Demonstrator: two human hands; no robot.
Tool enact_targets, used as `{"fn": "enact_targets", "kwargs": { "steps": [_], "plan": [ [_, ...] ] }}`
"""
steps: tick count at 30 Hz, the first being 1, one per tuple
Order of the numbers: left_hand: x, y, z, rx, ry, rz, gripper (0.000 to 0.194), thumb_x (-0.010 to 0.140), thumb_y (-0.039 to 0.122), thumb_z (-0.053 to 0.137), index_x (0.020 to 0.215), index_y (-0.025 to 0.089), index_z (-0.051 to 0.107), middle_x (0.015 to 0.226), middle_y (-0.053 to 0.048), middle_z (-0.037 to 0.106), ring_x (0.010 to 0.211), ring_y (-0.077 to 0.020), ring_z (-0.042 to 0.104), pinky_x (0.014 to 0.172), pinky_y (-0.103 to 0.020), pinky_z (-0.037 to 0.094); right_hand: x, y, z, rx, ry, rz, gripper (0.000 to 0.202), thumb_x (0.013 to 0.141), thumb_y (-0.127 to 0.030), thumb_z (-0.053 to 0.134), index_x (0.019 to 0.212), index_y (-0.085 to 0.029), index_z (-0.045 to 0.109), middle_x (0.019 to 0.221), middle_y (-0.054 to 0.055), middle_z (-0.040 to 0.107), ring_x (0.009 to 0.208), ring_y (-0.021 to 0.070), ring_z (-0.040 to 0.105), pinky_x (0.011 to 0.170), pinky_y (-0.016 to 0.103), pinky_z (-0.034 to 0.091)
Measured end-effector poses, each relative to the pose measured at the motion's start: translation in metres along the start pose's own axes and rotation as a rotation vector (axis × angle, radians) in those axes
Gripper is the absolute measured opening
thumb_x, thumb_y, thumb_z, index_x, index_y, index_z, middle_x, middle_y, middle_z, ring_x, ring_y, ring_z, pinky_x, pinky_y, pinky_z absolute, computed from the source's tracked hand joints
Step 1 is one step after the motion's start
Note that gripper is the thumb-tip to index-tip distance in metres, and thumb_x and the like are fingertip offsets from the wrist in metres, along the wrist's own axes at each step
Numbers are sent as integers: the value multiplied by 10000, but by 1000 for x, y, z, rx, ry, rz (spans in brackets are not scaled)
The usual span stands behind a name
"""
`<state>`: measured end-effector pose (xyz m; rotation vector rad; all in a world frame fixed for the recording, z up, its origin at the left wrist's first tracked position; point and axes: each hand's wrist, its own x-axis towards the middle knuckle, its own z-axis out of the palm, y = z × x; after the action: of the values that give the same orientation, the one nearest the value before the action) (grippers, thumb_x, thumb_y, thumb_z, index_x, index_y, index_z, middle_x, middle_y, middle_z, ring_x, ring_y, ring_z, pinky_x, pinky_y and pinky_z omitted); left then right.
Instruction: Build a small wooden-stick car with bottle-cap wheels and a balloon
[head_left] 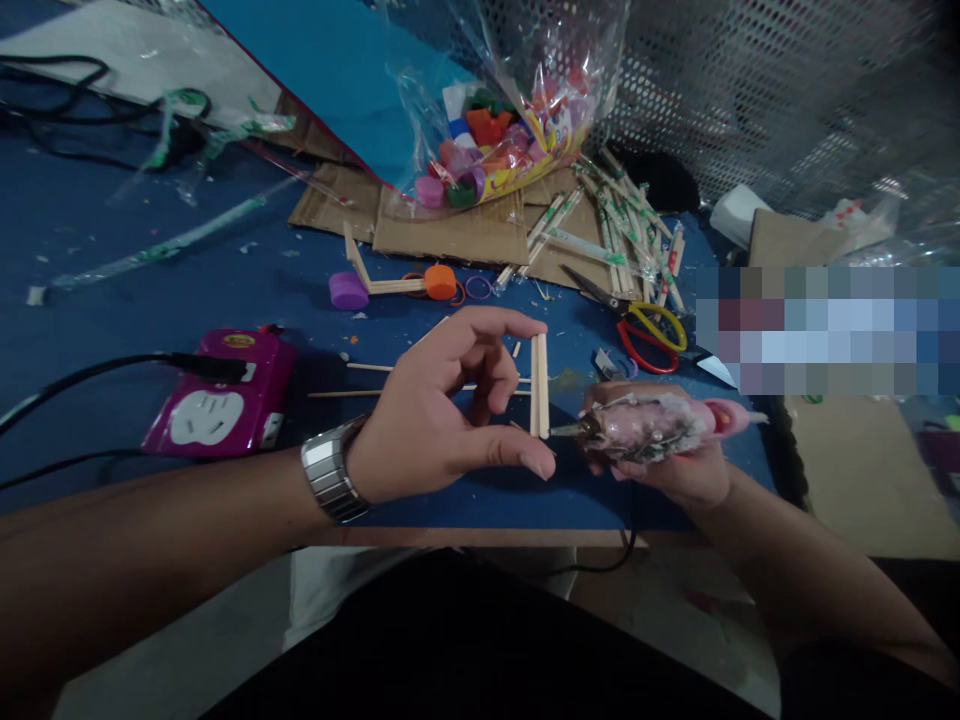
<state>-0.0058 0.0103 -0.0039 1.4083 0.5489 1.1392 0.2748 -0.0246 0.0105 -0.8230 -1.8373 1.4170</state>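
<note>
Between thumb and forefinger, my left hand (450,400) grips two short wooden sticks (540,385) side by side, standing across the gap of the fingers. My right hand (686,470) is wrapped round a pink hot glue gun (652,425), its body smeared with residue. The gun's metal nozzle points left and meets the lower end of the sticks, or nearly so. Under my left hand, thin wooden sticks (349,394) lie on the blue table. Beyond it lies a bent stick piece (394,286) with a purple cap (349,291) and an orange cap (440,282) beside it.
A magenta power strip (225,390) with black cords stands at left. Scissors (649,330) with red and yellow handles lie beyond the glue gun. Further back are cardboard (450,228), wrapped chopsticks (622,225) and a clear bag of coloured caps (495,150).
</note>
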Motion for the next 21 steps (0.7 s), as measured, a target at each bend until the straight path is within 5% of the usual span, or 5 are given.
{"fn": "enact_targets", "kwargs": {
  "steps": [15, 21],
  "plan": [
    [0, 0, 0, -7, -7, -6, 871, 550, 366, 1134, 1295, 235, 704, 754, 65, 623, 642, -86, 567, 539, -174, 470, 2, -3, 2, -35, 14, -21, 221, 933, -352, 820, 1094, -201, 821, 1047, 109, 791, 1011, 252, 765, 793, 301, 631],
    [-1, 2, 1, 4, -4, -15, 869, 545, 389, 1135, 1285, 235, 705, 745, 65, 618, 635, -91, 567, 540, -188, 465, 2, -4, -2, -50, 2, -16, 192, 929, -308, 820, 1099, -218, 809, 1018, 87, 789, 1051, 250, 770, 888, 336, 652]
  ]
}}
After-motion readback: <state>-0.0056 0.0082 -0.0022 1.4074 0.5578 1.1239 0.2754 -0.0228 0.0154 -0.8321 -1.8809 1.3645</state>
